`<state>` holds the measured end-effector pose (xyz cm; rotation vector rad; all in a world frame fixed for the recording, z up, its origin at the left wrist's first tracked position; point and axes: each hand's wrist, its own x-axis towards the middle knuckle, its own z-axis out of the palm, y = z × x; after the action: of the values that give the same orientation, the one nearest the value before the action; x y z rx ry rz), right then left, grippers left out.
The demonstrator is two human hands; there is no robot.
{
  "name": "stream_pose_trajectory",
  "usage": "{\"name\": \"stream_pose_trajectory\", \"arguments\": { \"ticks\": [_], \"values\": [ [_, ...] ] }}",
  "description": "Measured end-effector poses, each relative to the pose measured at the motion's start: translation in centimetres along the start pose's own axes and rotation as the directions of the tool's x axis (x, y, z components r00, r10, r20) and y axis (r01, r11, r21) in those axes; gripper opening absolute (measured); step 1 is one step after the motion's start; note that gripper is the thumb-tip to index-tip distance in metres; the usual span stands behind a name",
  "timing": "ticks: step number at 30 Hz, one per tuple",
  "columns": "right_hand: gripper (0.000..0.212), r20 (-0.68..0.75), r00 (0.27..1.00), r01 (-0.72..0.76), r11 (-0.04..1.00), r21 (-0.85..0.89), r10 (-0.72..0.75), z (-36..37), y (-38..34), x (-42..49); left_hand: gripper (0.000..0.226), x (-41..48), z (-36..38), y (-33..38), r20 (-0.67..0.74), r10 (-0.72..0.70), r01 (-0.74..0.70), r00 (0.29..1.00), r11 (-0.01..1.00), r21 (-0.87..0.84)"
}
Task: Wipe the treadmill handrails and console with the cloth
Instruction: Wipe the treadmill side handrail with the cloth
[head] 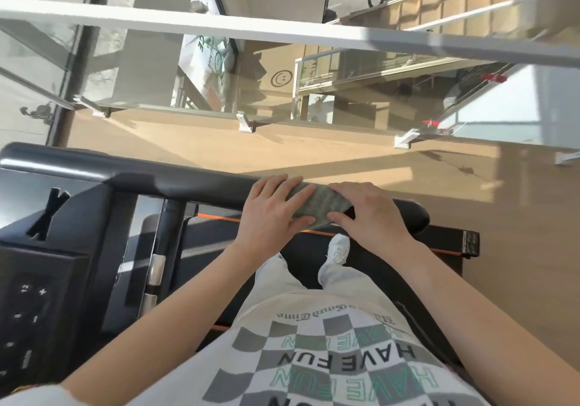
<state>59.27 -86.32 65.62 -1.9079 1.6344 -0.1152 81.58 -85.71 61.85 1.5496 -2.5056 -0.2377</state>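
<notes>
Cloth (317, 204) lies draped over the handrail (188, 186) near its free end, gripped by the left hand (270, 214) and the right hand (373, 214), fingers curled over it, and a stroke carried too far toward that rounded end could slip it off onto the belt (303, 256).

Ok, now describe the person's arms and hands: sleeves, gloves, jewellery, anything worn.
Both forearms are bare from wrist to past the elbow. The left hand and right hand wear no gloves, and no ring, watch or bracelet shows. A white sleeve edge appears at the left arm's upper end, at the frame's bottom left; the right arm's sleeve is out of view.
</notes>
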Motion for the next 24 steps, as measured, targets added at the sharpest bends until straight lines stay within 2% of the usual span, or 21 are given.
{"name": "stream_pose_trajectory", "arguments": {
  "ticks": [6, 10, 17, 21, 24],
  "values": [
    [0.055, -0.041, 0.997, -0.059, 0.998, 0.015, 0.06, -1.3, 4.7, -2.5, 0.055, 2.0, 1.0, 4.4, 0.046, 0.055, -0.054, 0.997, 0.998, -0.018],
    [0.056, -0.028, 0.994, -0.107, 0.99, 0.088, 0.11, -2.3, 7.9, -4.1, 0.055, 3.4, 1.6, 7.3, 0.055, 0.108, -0.106, 0.993, 0.994, -0.039],
    [0.055, 0.053, 0.979, -0.203, 0.912, 0.356, 0.197, -3.8, 14.0, -6.9, 0.043, 6.0, 3.0, 12.2, 0.076, 0.205, -0.197, 0.976, 0.976, -0.097],
    [0.046, 0.202, 0.951, -0.306, 0.803, 0.511, 0.234, -4.3, 16.8, -7.7, 0.046, 8.4, 3.2, 14.2, 0.216, 0.226, -0.19, 0.95, 0.966, -0.174],
    [0.028, 0.308, 0.907, -0.419, 0.675, 0.607, 0.286, -4.6, 17.9, -7.3, 0.046, 11.3, 2.2, 14.6, 0.489, 0.204, -0.064, 0.848, 0.956, -0.287]
  ]
}}
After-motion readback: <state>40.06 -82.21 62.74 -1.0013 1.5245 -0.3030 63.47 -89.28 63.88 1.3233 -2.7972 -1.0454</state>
